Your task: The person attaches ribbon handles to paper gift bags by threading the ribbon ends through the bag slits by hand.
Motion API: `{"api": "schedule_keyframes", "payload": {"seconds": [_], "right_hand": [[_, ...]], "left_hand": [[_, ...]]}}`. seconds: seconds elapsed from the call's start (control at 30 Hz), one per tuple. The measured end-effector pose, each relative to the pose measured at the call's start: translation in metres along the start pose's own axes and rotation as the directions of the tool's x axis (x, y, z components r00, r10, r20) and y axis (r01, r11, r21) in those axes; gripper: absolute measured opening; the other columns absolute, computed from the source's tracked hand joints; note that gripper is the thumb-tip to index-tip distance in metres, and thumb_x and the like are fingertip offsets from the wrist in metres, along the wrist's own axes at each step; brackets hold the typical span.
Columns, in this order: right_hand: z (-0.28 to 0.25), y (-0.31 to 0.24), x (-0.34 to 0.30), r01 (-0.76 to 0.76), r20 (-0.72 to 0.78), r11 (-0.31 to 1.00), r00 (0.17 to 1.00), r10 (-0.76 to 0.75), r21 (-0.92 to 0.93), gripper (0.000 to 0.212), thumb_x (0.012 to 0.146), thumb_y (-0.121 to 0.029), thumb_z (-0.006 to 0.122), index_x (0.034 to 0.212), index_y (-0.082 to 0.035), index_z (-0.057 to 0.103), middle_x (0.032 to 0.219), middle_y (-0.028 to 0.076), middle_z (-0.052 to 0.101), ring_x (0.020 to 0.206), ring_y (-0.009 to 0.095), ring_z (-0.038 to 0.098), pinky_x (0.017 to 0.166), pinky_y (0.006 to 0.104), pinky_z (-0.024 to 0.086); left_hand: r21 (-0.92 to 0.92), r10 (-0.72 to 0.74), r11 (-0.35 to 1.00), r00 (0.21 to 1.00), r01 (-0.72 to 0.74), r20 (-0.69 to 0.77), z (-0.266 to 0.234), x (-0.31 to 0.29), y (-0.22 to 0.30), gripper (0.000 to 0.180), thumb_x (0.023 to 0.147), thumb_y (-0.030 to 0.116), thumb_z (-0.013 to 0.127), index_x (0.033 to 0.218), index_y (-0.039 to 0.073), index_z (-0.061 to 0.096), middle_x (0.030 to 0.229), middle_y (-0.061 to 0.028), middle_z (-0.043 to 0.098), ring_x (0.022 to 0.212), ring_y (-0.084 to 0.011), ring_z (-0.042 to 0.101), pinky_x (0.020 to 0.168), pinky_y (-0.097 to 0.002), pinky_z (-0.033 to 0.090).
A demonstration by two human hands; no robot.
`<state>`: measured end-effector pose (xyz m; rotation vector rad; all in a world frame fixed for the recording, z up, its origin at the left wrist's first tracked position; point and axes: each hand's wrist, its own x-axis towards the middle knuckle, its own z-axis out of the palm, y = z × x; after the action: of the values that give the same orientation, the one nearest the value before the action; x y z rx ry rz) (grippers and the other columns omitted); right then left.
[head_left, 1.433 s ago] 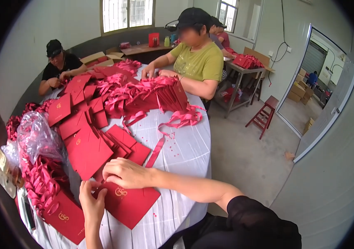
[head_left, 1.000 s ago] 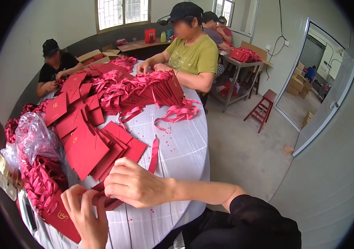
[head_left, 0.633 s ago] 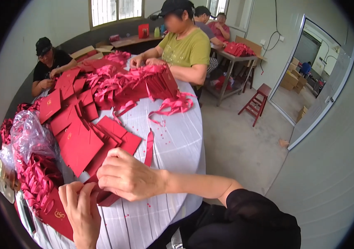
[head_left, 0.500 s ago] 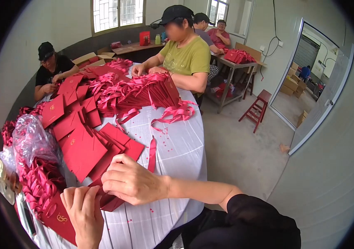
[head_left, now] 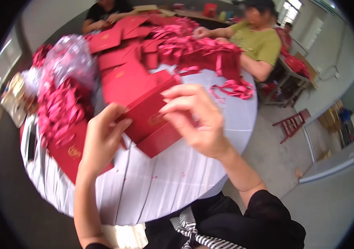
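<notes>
Both of my hands hold a folded red paper bag [head_left: 146, 120] with a gold emblem, lifted just above the round white-clothed table [head_left: 177, 178]. My left hand [head_left: 102, 139] grips its left edge. My right hand [head_left: 195, 120] pinches its upper right part with thumb and fingers. More flat red bags [head_left: 123, 76] lie stacked right behind it. Another red bag [head_left: 71, 151] lies under my left wrist.
A heap of pink-red ribbon handles [head_left: 61, 112] and a clear plastic bag [head_left: 69, 58] sit at the left. More ribbons and bags [head_left: 197, 47] cover the far side. A person in a green shirt [head_left: 258, 43] and another in black [head_left: 102, 12] work across the table. A red stool [head_left: 291, 124] stands on the floor.
My hands have lifted the red bag up off the table toward me, and my head has tipped down and closer, so the table fills more of the view.
</notes>
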<state>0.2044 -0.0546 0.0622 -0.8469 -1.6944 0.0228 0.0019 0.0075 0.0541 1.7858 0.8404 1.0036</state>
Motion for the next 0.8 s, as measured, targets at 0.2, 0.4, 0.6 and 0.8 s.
{"api": "schedule_keyframes", "payload": {"seconds": [0.2, 0.4, 0.6, 0.8], "right_hand": [[0.037, 0.01, -0.01, -0.18, 0.027, 0.984, 0.983, 0.18, -0.014, 0.012, 0.078, 0.009, 0.063, 0.086, 0.001, 0.06, 0.081, 0.007, 0.06, 0.069, 0.013, 0.061, 0.061, 0.0228, 0.048], [0.045, 0.011, -0.014, -0.107, 0.032, 0.99, 0.993, 0.111, -0.089, 0.013, 0.074, 0.004, 0.066, 0.083, -0.002, 0.059, 0.077, 0.008, 0.06, 0.066, 0.022, 0.061, 0.057, 0.0306, 0.049], [0.048, 0.009, -0.017, -0.066, 0.099, 0.986, 0.992, 0.082, -0.153, 0.014, 0.073, 0.006, 0.068, 0.084, -0.001, 0.063, 0.077, 0.007, 0.06, 0.065, 0.014, 0.059, 0.054, 0.0242, 0.045], [0.053, 0.01, -0.017, -0.007, 0.071, 0.991, 0.997, 0.016, -0.133, 0.016, 0.069, 0.007, 0.066, 0.081, -0.002, 0.059, 0.076, 0.008, 0.057, 0.065, 0.024, 0.059, 0.056, 0.0321, 0.048]], "left_hand": [[-0.247, -0.214, 0.937, 0.965, 0.247, 0.153, -0.012, -0.004, -0.007, 0.015, 0.091, 0.0, 0.048, 0.104, -0.007, 0.051, 0.082, -0.0092, 0.061, 0.057, -0.018, 0.065, 0.046, -0.0233, 0.047], [-0.292, -0.231, 0.916, 0.957, 0.275, 0.175, -0.01, -0.007, -0.007, 0.018, 0.092, 0.002, 0.047, 0.106, -0.008, 0.051, 0.085, -0.0109, 0.063, 0.06, -0.0184, 0.067, 0.049, -0.0241, 0.05], [-0.299, -0.202, 0.92, 0.96, 0.253, 0.192, -0.006, -0.007, -0.007, 0.019, 0.092, 0.001, 0.046, 0.107, -0.009, 0.051, 0.085, -0.0116, 0.063, 0.06, -0.0185, 0.067, 0.048, -0.0242, 0.05], [-0.277, -0.178, 0.937, 0.974, 0.211, 0.137, -0.003, -0.01, -0.007, 0.021, 0.091, -0.001, 0.047, 0.108, -0.011, 0.05, 0.085, -0.0128, 0.063, 0.059, -0.0195, 0.066, 0.047, -0.0247, 0.05]]}}
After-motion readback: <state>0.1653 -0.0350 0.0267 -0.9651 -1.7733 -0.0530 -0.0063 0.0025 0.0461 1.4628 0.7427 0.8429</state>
